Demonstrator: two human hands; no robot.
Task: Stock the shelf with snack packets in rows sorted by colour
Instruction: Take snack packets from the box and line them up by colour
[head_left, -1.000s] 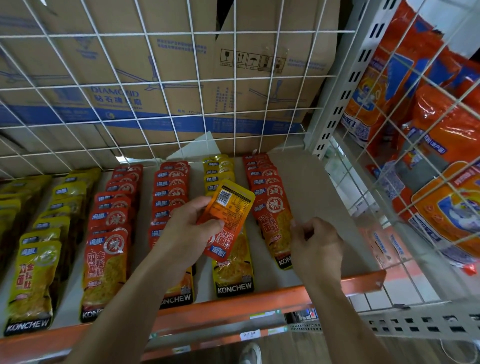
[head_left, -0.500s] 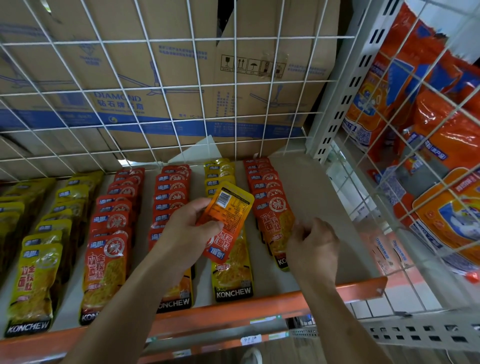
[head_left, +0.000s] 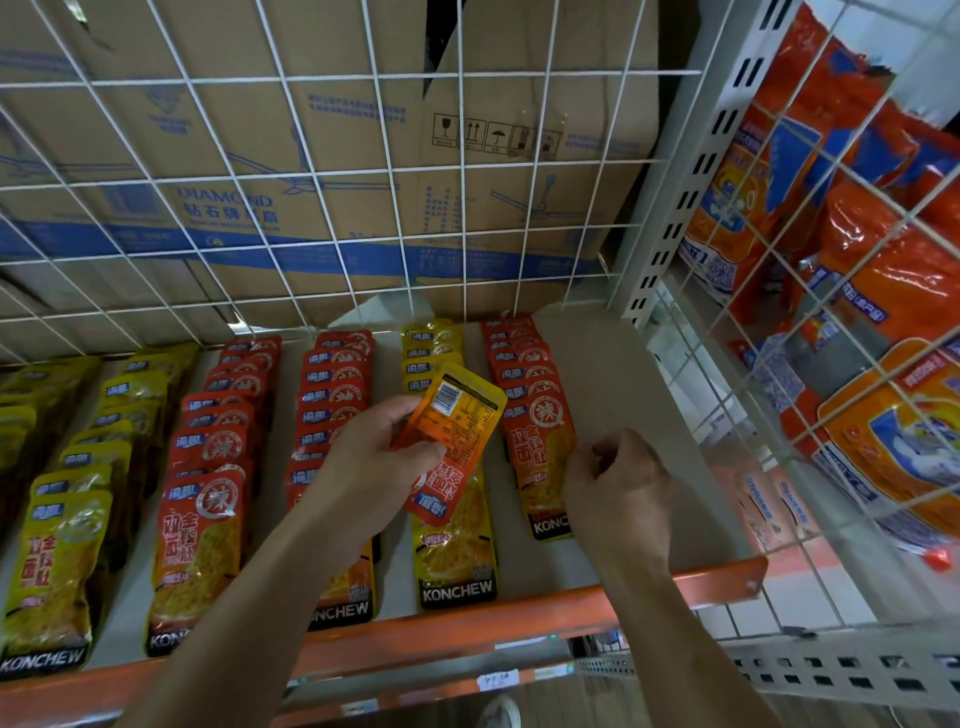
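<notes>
Head view, nearest first: orange rail (head_left: 467, 629) along the front edge of the shelf board (head_left: 613, 374). Just behind the rail's middle, left hand (head_left: 374, 457), thumb and fingers clamped round an orange-red packet (head_left: 457, 421), barcode side up, lifted clear of the board above the lone yellow row (head_left: 452, 545). Unclear whether one packet or two fanned together. Behind the rail's right part, right hand (head_left: 618, 483), fingers curled tight with nothing seen in them, just beside the front packet of the rightmost red row (head_left: 535, 410). Flat on the board behind the rail, overlapping packets in rows running back: from the rail's left end, yellow rows (head_left: 67, 519), two red rows (head_left: 208, 467), the lone yellow row, then the rightmost red row, with bare board toward the rail's right end. Farther back from the rail, white wire grid (head_left: 363, 171), cardboard boxes (head_left: 260, 130) behind it. Past the rail's right end, side mesh (head_left: 779, 322) and large orange bags (head_left: 883, 291).
</notes>
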